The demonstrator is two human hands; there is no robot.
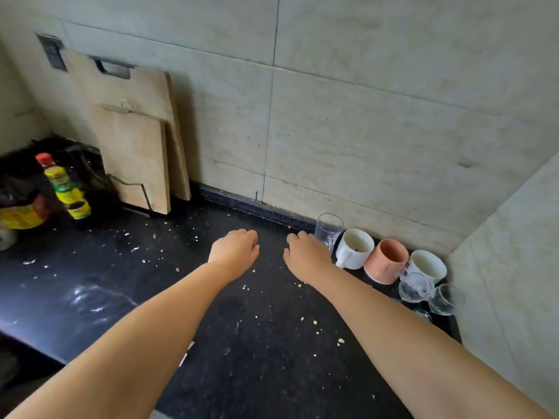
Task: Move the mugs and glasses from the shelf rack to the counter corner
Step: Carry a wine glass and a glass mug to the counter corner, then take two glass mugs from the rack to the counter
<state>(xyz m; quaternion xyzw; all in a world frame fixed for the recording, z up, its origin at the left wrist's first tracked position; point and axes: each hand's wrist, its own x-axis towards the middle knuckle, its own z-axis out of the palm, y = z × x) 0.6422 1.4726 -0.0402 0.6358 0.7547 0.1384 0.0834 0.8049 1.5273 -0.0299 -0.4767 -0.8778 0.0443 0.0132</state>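
In the right corner of the black counter [242,328] stand a clear tall glass [329,229], a white mug [354,248], a pink mug [386,260], another white mug [425,267] with a printed side, and two small clear glasses [413,288] [444,299]. My right hand [305,255] hovers just left of the tall glass, fingers loosely curled, holding nothing. My left hand [236,249] hangs over the counter further left, also loosely curled and holding nothing. The shelf rack is out of view.
Two wooden cutting boards [136,140] lean on the tiled wall at the back left. A bottle with a red cap [63,182] and a yellow packet [21,216] sit at the far left. Crumbs are scattered over the counter.
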